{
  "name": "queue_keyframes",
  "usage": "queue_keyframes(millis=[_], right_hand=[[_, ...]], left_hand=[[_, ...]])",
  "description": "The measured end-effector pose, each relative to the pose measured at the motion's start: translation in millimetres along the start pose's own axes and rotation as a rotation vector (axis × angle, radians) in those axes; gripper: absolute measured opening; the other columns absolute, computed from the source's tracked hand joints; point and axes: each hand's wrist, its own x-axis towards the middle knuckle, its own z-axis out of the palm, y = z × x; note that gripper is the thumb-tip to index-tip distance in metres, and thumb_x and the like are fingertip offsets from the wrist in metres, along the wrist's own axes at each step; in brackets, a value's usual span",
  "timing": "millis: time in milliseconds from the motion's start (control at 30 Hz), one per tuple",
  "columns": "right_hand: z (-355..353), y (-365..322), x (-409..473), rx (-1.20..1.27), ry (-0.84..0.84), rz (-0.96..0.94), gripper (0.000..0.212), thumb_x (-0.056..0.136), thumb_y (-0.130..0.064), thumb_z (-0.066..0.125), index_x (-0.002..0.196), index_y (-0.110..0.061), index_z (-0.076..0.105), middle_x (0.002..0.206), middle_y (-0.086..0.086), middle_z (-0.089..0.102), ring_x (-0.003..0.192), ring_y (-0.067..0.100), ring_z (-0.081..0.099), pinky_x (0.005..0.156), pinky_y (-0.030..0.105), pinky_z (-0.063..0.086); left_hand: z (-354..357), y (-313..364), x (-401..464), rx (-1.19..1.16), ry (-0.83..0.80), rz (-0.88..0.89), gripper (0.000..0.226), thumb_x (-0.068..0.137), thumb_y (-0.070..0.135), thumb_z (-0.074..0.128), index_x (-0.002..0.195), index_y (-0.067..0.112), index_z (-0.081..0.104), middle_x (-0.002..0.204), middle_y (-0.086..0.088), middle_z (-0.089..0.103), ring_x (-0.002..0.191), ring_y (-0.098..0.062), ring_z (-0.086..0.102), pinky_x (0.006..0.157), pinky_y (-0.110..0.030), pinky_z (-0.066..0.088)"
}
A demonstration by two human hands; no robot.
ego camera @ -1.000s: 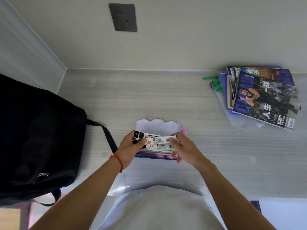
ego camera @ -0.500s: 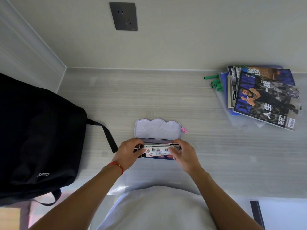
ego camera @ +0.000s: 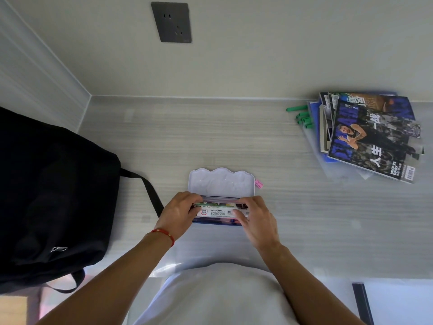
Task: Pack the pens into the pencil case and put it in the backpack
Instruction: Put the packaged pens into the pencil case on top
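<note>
The pencil case (ego camera: 221, 184) lies open on the desk in front of me, its pale scalloped lid folded back and a pink tab at its right end. A pack of pens (ego camera: 219, 211) with white printed labels lies lengthwise in the case's blue tray. My left hand (ego camera: 179, 213) grips the pack's left end and my right hand (ego camera: 256, 219) presses on its right end. The black backpack (ego camera: 51, 198) rests at the left, its strap trailing toward the case. I cannot see its opening.
A stack of magazines (ego camera: 372, 137) lies at the back right, with several green pens (ego camera: 302, 116) beside it. A dark wall socket (ego camera: 171, 22) is on the wall behind the grey desk (ego camera: 210, 137). The desk's front edge runs near my body.
Both hands have lowered the pack of pens from above the case down into its tray.
</note>
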Motion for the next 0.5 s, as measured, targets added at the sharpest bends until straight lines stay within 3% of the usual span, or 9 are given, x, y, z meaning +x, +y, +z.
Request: queue_keyframes(millis=[233,400,500], right_hand=[[0,9,-9,0.089,0.043,-0.094,0.03,0.087,-0.026,0.074,0.116,-0.021,0.066,0.113,0.002,0.059,0.078,0.021,0.069,0.065,0.035,0.059],[-6,17,-4,0.142,0.142,-0.071,0.026,0.082,-0.012,0.08,0.106,-0.012,0.07,0.105,0.007,0.063,0.083,0.022,0.065,0.072,0.035,0.06],[-7,18,-2,0.147,0.117,-0.131,0.024,0.082,-0.005,0.078,0.105,-0.009,0.072,0.1,0.008,0.066,0.088,0.024,0.064,0.076,0.037,0.058]], left_hand=[[-2,6,-7,0.147,-0.007,0.184,0.021,0.089,0.014,0.068,0.11,0.01,0.068,0.107,-0.005,0.066,0.096,-0.024,0.059,0.081,-0.039,0.054],[-2,8,-5,0.124,-0.044,0.164,0.037,0.085,0.017,0.072,0.12,0.009,0.064,0.117,-0.006,0.061,0.106,-0.023,0.055,0.091,-0.033,0.052],[-1,8,-2,0.114,-0.053,0.152,0.036,0.088,0.016,0.07,0.122,0.008,0.062,0.119,-0.007,0.06,0.107,-0.023,0.054,0.096,-0.033,0.05]])
